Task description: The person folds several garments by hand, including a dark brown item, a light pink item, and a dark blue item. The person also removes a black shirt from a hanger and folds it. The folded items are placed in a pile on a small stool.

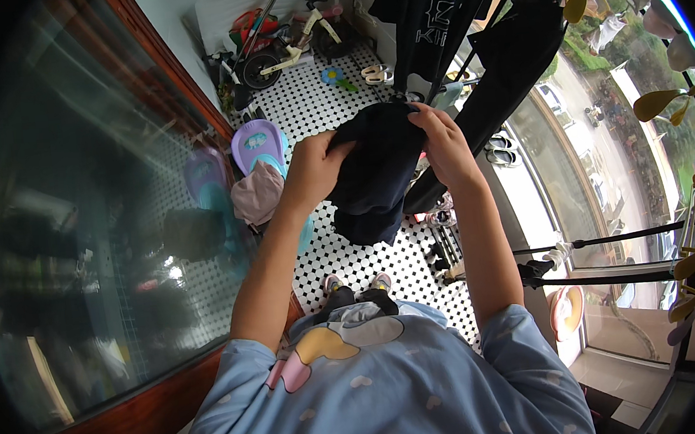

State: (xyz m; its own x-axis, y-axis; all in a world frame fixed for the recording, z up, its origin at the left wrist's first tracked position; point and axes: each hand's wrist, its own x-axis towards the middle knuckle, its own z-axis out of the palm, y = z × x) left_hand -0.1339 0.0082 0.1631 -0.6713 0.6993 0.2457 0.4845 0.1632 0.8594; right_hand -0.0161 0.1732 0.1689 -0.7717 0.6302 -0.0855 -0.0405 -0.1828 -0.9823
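Note:
A dark navy, nearly black garment (379, 158) hangs from both my hands in front of me, its lower part bunched above the tiled floor. My left hand (318, 167) pinches its left edge between thumb and fingers. At the upper right corner, my right hand (441, 137) grips the cloth. What kind of garment it is cannot be made out from its folds. Just beyond my right hand hang a black printed garment (430, 30) and another long black garment (517, 66).
A glass door (92, 208) with a wooden frame runs along the left. Beside it stand a purple plastic seat (256, 141) and a pink cloth (257, 194). A child's bike (290, 54) is at the back. Shoes (503, 149) sit on the windowsill; yellow hangers (660, 106) hang at right.

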